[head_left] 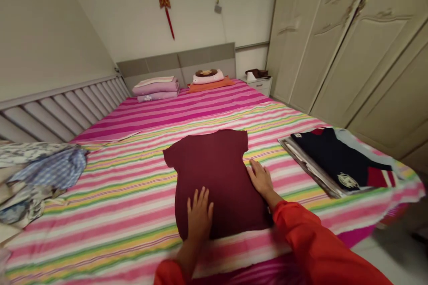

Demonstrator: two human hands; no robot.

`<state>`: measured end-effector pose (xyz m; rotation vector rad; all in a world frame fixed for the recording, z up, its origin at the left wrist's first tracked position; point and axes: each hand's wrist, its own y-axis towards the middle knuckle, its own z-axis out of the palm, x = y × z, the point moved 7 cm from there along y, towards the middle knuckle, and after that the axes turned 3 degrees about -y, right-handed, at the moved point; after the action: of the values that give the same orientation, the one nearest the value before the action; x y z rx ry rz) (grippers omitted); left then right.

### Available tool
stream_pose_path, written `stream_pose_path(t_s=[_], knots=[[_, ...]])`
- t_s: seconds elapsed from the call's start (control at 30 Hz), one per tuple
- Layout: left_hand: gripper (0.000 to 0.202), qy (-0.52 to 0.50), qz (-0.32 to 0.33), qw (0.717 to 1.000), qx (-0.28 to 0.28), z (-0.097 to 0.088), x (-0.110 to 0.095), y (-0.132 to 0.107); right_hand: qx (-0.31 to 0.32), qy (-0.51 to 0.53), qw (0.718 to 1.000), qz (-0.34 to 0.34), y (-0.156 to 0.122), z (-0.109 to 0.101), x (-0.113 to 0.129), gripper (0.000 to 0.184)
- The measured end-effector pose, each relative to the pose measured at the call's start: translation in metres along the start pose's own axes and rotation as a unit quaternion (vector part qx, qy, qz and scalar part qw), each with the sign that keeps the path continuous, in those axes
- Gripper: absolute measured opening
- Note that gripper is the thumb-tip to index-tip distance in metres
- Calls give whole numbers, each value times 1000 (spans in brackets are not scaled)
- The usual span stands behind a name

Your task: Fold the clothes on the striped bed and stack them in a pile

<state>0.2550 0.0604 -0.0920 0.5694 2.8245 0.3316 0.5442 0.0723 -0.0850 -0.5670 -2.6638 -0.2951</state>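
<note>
A maroon short-sleeved T-shirt [217, 173] lies spread flat on the striped bed cover [127, 196], its sleeves toward the headboard and its hem toward me. My left hand [199, 213] rests on the lower left part of the shirt, fingers stretched and apart. At the shirt's right side edge lies my right hand [260, 177], palm down with fingers extended, partly on the cloth and partly on the cover. Neither hand grips anything. Red sleeves cover both forearms.
Folded clothes with a navy garment on top [334, 158] lie at the right. A loose heap of clothes [50, 173] is at the left. Folded bedding [157, 88] and an orange pillow [210, 84] sit by the headboard [207, 58]. Wardrobes [334, 40] stand to the right.
</note>
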Motion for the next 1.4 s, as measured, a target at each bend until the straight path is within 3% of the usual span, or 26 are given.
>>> stream_pose_path(t_s=[0.03, 0.1, 0.23, 0.37, 0.5, 0.6, 0.7, 0.8, 0.87, 1.0, 1.07, 1.13, 1.23, 1.3, 1.4], knots=[[47, -4, 17, 1000, 1, 4, -8, -9, 1, 5, 1000, 2, -4, -1, -2, 57], [47, -12, 27, 1000, -7, 5, -6, -21, -1, 3, 1000, -10, -16, -1, -4, 60], [47, -40, -19, 997, -57, -13, 46, -38, -12, -8, 998, -53, -56, 4, -11, 66], [52, -120, -130, 975, -132, -25, 85, -66, -49, -7, 997, -60, -98, 13, -22, 66], [62, -284, -237, 911, -181, -18, 89, -86, -103, 11, 994, -31, -128, 19, -29, 61], [60, -411, -328, 837, -150, -5, 93, -90, -120, 23, 992, -21, -142, 19, -29, 57], [42, -465, -352, 807, -94, -3, 98, -87, -133, 19, 991, -20, -152, 9, -22, 54], [42, -518, -337, 785, -36, -7, 97, -84, -142, 39, 986, -73, -165, -2, 4, 54], [46, -555, -334, 762, -1, -8, 93, -86, -99, 86, 979, -157, -175, -1, 38, 57], [54, -599, -348, 720, 47, -1, 83, -93, 69, 160, 945, -277, -198, 25, 120, 76], [58, -617, -351, 700, 75, 7, 78, -94, 132, 158, 936, -285, -205, 43, 157, 89], [60, -625, -336, 700, 83, 11, 76, -91, 163, 145, 937, -272, -204, 58, 185, 91], [60, -612, -280, 736, 71, 4, 81, -83, 166, 137, 944, -249, -196, 73, 210, 78], [57, -603, -244, 753, 97, -1, 85, -76, 169, 166, 939, -250, -189, 80, 217, 63], [54, -612, -257, 731, 160, -5, 99, -60, 174, 263, 918, -240, -177, 85, 215, 31]])
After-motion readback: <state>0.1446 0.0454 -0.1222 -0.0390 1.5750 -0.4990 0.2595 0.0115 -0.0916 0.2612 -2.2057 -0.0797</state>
